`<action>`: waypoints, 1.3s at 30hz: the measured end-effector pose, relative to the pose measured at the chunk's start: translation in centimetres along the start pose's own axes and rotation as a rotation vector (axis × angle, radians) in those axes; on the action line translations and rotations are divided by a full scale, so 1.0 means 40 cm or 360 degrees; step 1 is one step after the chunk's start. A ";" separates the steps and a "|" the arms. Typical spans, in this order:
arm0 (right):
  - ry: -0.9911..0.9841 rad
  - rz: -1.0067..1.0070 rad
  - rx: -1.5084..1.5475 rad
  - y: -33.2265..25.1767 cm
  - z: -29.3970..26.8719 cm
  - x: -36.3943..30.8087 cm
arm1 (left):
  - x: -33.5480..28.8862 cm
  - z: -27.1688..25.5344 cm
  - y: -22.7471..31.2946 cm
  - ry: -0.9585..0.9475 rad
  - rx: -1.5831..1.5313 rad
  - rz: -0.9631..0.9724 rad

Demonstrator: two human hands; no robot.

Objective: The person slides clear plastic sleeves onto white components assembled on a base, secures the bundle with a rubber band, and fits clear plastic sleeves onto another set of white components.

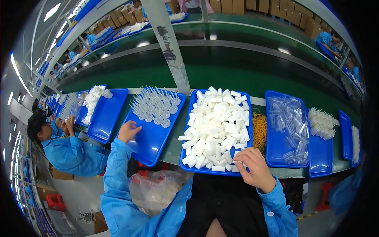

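Observation:
My left hand (128, 132) is over the left edge of a blue tray (147, 147), its fingers loosely bent and apart, with nothing visible in them. Rows of clear plastic pieces with thin upright tips (156, 106) stand in the far half of that tray. At the near right corner of another blue tray (191, 167), my right hand (256, 166) has thumb and fingers closed around a small white block, mostly covered by the fingertips. A heap of similar white blocks (219, 126), foam-like in look, fills this tray.
Yellow rubber bands (259, 130) lie right of the heap, beside a blue tray of clear plastic tubes (290, 128). Further right are bundled white pieces (321, 123). A metal post (169, 51) rises behind the trays at the green conveyor (244, 67). A co-worker (69, 148) sits at left.

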State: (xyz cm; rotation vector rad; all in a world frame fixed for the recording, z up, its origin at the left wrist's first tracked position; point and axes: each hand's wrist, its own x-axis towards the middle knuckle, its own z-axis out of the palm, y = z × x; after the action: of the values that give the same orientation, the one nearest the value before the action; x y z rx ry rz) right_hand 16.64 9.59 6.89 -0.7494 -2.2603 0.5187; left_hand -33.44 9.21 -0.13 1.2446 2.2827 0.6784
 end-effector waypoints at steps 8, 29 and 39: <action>-0.0036 0.0022 -0.0069 0.003 0.014 0.032 | 0.080 0.048 0.008 0.0507 0.0612 0.0488; 0.0018 0.0349 -0.0714 0.141 0.118 0.119 | -0.204 -0.020 0.092 0.0330 -0.1521 0.0275; 0.0225 0.0197 -0.0578 0.151 0.123 0.110 | -0.388 0.086 0.205 0.0493 -0.2126 0.0169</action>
State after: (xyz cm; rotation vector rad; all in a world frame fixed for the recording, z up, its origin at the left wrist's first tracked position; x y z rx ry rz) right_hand 12.71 16.23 2.34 -1.0758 -2.2088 0.1032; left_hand -18.56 0.49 4.57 0.5650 1.3075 2.0374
